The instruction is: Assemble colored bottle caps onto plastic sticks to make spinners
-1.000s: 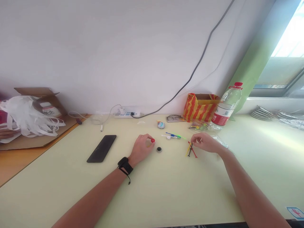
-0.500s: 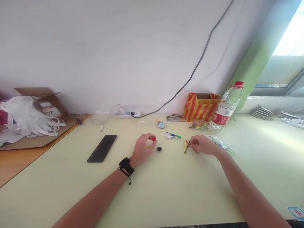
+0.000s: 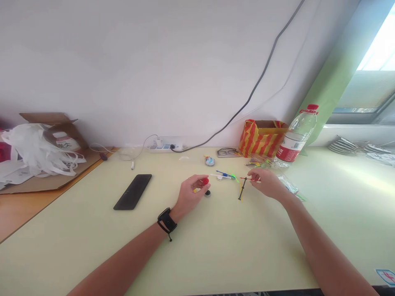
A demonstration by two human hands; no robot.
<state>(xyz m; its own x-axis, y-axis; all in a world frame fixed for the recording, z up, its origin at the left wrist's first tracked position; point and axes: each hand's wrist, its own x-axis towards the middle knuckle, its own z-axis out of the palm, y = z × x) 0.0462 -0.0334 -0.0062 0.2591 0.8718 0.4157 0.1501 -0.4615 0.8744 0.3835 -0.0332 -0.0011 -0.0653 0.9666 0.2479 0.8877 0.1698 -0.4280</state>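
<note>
My left hand (image 3: 189, 194), with a black band at its wrist, pinches a small round red piece (image 3: 205, 181) between thumb and fingertips. A yellow bit (image 3: 195, 190) shows behind its fingers. Just beside the thumb, a small round black piece (image 3: 207, 193) sits on the table. My right hand (image 3: 266, 183) is closed on a thin red plastic stick (image 3: 246, 179) that points left. Below that stick lie a black stick (image 3: 242, 190) and a yellow stick (image 3: 240, 187), partly overlapping. Blue (image 3: 224, 174) and white (image 3: 217, 176) sticks lie farther left, by small round white and green pieces.
A black phone (image 3: 133, 192) lies to the left. At the back are a power strip (image 3: 165, 148), a small round container (image 3: 210, 161), glasses (image 3: 226, 152), a striped bag (image 3: 259, 137) and a plastic bottle (image 3: 293, 139). A clear packet (image 3: 290, 185) lies behind my right wrist.
My left hand has moved slightly right with the red piece, close to the black one. My right hand has shifted right and up, moving the red stick off the black and yellow ones.
</note>
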